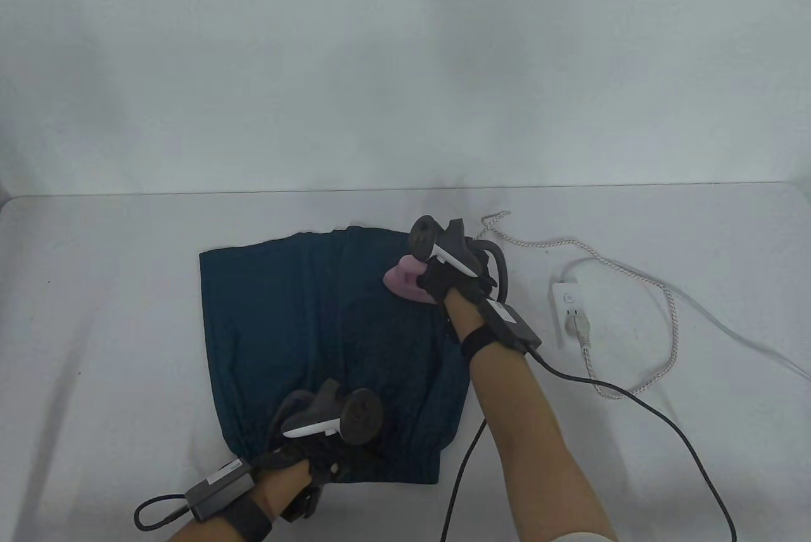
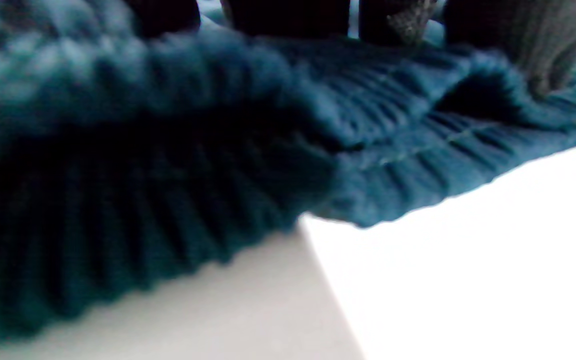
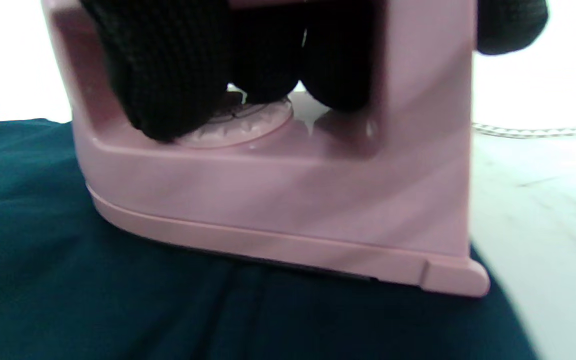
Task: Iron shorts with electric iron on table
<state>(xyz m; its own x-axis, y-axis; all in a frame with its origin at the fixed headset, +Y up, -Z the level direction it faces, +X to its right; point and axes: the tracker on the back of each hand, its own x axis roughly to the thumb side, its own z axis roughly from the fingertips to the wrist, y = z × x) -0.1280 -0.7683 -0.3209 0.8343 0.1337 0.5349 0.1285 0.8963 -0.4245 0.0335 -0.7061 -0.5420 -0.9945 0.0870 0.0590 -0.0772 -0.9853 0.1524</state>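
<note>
Dark teal shorts (image 1: 323, 339) lie flat on the white table (image 1: 95, 314), gathered waistband toward the near edge. My right hand (image 1: 453, 285) grips the handle of a small pink iron (image 1: 405, 279) that rests sole-down on the shorts' far right part. In the right wrist view my gloved fingers (image 3: 168, 75) wrap through the handle of the iron (image 3: 288, 200) above its dial, on the teal cloth (image 3: 93, 290). My left hand (image 1: 317, 456) presses on the waistband at the near edge; the left wrist view shows my fingertips (image 2: 543, 45) on the ruffled band (image 2: 218, 140).
A white power strip (image 1: 568, 309) with a plug in it lies right of the shorts. The iron's braided cord (image 1: 659, 314) loops across the table on the right. Black glove cables (image 1: 665, 421) trail over the near right table. A white wall stands behind.
</note>
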